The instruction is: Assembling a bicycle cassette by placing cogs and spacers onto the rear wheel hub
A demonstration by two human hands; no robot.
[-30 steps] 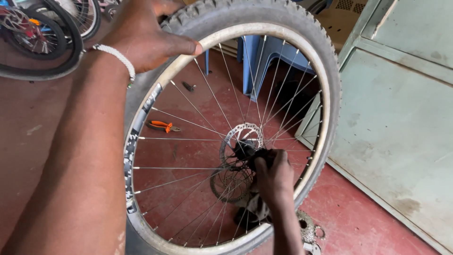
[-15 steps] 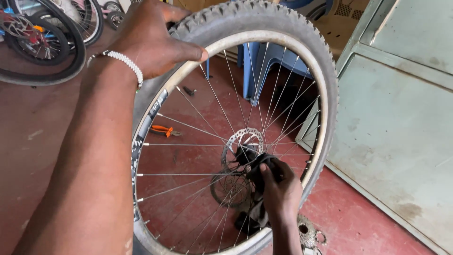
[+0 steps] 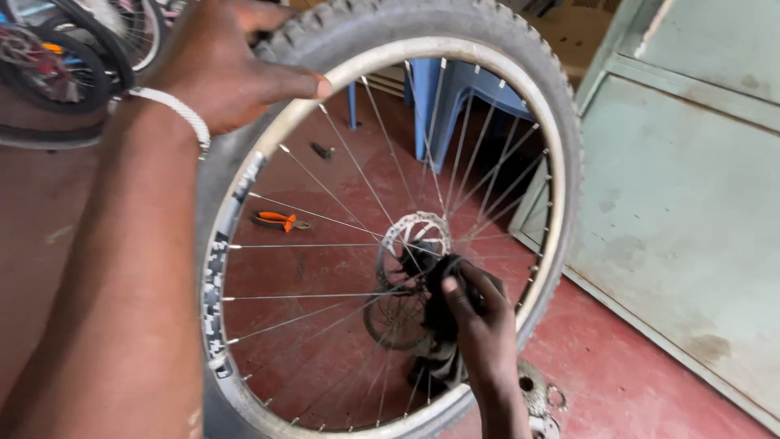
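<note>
While two hands (image 3: 227, 69) (image 3: 483, 325) steady one wheel (image 3: 390, 219), one pliers (image 3: 280, 220) lies nearby.

Under your wheel lies a red floor (image 3: 634, 382); orange-handled pliers (image 3: 280, 220) rest left of centre, metal sprockets (image 3: 538, 394) at lower right.

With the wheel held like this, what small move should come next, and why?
Probably keep wiping around the hub with the dark rag: the right hand presses it by the brake disc while the left hand steadies the tyre upright.
</note>
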